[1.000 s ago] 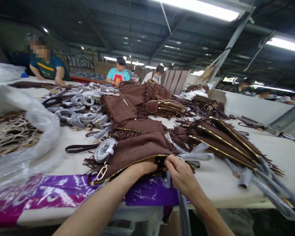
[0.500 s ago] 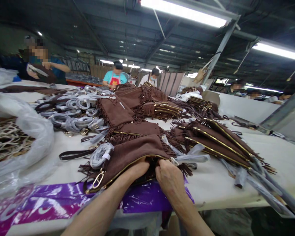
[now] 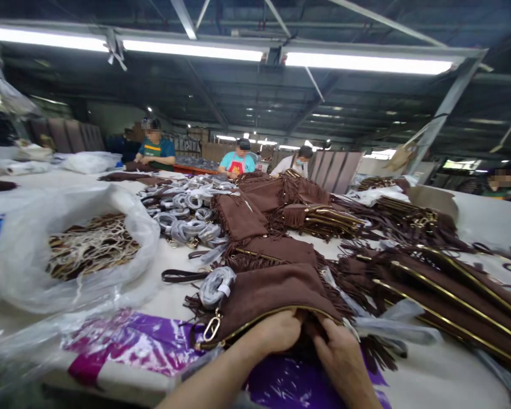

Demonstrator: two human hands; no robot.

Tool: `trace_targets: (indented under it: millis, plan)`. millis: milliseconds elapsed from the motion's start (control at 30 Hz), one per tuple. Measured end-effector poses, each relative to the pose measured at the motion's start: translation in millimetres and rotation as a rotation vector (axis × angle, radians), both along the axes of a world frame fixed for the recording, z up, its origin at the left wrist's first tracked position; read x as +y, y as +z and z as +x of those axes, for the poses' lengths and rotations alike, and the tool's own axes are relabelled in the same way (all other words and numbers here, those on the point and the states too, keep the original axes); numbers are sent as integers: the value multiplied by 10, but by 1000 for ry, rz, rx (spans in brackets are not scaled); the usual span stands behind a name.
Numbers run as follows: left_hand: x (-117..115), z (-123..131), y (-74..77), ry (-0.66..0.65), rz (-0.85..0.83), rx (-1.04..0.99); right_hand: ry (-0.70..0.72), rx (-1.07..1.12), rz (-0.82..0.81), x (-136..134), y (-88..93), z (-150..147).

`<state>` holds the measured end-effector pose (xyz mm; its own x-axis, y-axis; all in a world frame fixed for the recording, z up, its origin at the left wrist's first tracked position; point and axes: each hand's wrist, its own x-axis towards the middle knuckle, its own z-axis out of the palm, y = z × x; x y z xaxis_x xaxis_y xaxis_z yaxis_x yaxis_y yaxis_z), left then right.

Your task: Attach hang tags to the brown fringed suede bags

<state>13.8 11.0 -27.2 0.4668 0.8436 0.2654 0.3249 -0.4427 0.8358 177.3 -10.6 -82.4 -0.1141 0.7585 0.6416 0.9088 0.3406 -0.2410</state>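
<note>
A brown suede fringed bag [image 3: 268, 292] with a gold zipper lies on the table edge in front of me, a gold clasp [image 3: 212, 328] at its left corner. My left hand [image 3: 276, 331] reaches into the bag's open mouth, its fingers hidden inside. My right hand [image 3: 343, 358] pinches the bag's right rim beside it. A wrapped grey strap coil [image 3: 215, 286] rests against the bag's left side. Purple plastic sheeting [image 3: 140, 343] lies under the bag.
More brown fringed bags are piled to the right [image 3: 443, 289] and behind [image 3: 259, 210]. Wrapped strap coils [image 3: 183, 213] cover the table's middle. A clear plastic sack [image 3: 68, 250] of brown and white pieces sits left. Several other people work at the far side.
The view has swung left and upward. My hands stay at the bag's mouth, the left one pushed further inside and the right one closer to it.
</note>
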Motion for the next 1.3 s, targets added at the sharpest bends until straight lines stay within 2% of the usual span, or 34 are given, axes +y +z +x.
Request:
trace_targets:
  millis: [100, 167, 233, 300, 333, 400, 433, 500, 600, 667, 733, 800, 867, 900, 967, 1000, 1067, 1133, 1233, 1300]
  plan:
    - [-128, -38, 102, -89, -142, -32, 89, 88, 5, 16, -129, 94]
    - [-228, -136, 232, -124, -194, 31, 105, 141, -21, 13, -178, 149]
    - [-324, -363, 413, -164, -176, 140, 121, 170, -86, 14, -198, 217]
    - [-385, -720, 604, -227, -149, 184, 159, 179, -185, 26, -195, 298]
    - [-394, -927, 680, -243, -98, 212, 178, 184, -236, 34, -187, 337]
    - [-364, -1333, 751, -111, 204, 325, 206, 205, -315, 54, -167, 394]
    - [-331, -1507, 737, -60, 310, 412, 207, 219, -336, 62, -155, 406]
    - [-247, -1755, 614, -80, 438, 575, 202, 248, -357, 69, -128, 390]
    - [-113, -1873, 304, -112, 549, 683, 220, 316, -357, 42, -69, 273]
    - [-13, -1836, 140, -88, 570, 672, 223, 397, -333, 3, -17, 164]
    - [97, -1748, 104, -19, 539, 598, 209, 487, -306, -33, 37, 67]
    - [189, -1609, 227, 130, 450, 436, 218, 549, -316, -50, 87, 7]
    - [219, -1403, 460, 279, 343, 220, 278, 577, -360, -48, 136, -12]
    - [204, -1270, 585, 309, 300, 130, 310, 593, -376, -46, 162, -10]
    - [131, -950, 769, 268, 275, 66, 366, 648, -392, -49, 217, 2]
    - [87, -774, 803, 223, 292, 107, 390, 686, -400, -57, 245, 7]
    - [17, -437, 739, 176, 382, 290, 437, 769, -432, -80, 297, 12]
    - [-5, -178, 550, 191, 444, 464, 486, 848, -481, -105, 341, 8]
    - [26, -9, 271, 232, 465, 558, 509, 952, -532, -126, 392, -8]
    - [48, -3, 194, 226, 493, 561, 511, 994, -546, -125, 419, -14]
